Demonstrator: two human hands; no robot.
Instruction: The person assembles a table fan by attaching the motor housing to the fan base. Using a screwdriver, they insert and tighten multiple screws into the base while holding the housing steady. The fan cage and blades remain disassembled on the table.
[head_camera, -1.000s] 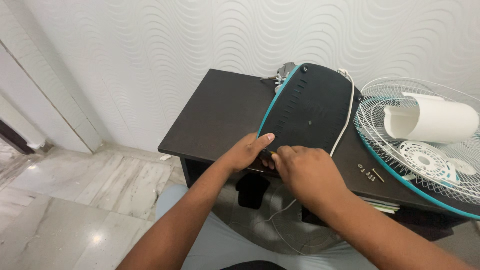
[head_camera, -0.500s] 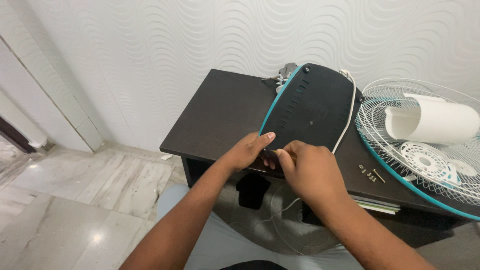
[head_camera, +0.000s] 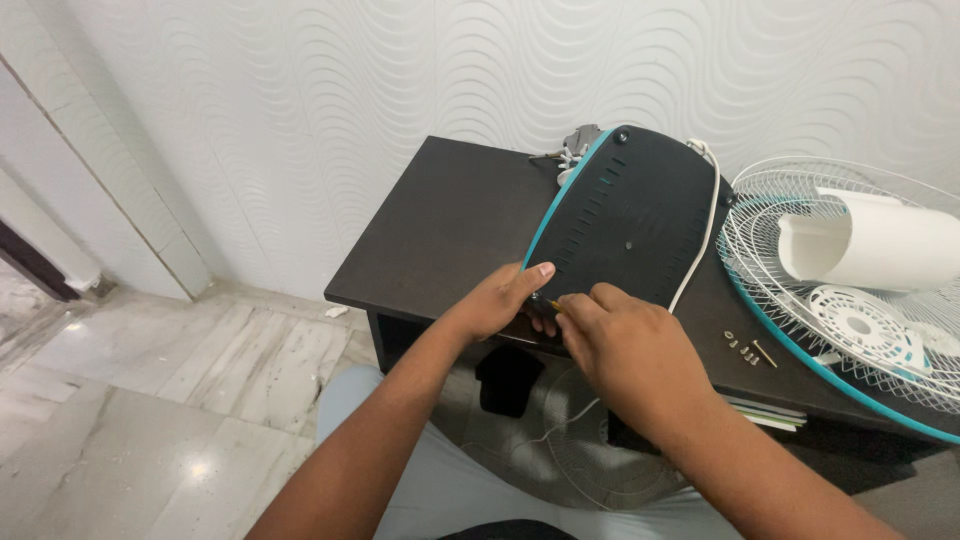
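A black oval fan base (head_camera: 630, 220) with a teal edge lies upside down on a dark table (head_camera: 450, 230). My left hand (head_camera: 503, 300) grips its near rim, thumb on top. My right hand (head_camera: 618, 345) is closed around a thin tool with a yellow-orange handle (head_camera: 556, 305), its tip at the base's near edge between my two hands. Most of the tool is hidden by my fingers. A white cord (head_camera: 700, 230) runs along the base's right side and down off the table.
A white wire fan guard with a teal rim (head_camera: 850, 300) lies at the right, holding a white curved plastic cover (head_camera: 865, 248) and a white round part (head_camera: 860, 320). Several small screws (head_camera: 748, 348) lie beside it. Grey metal parts (head_camera: 578, 140) sit behind the base. A marble floor is at the left.
My right hand has shifted slightly, fingers turning on the tool. The view drifted a little to the left. My left hand has kept its hold on the base.
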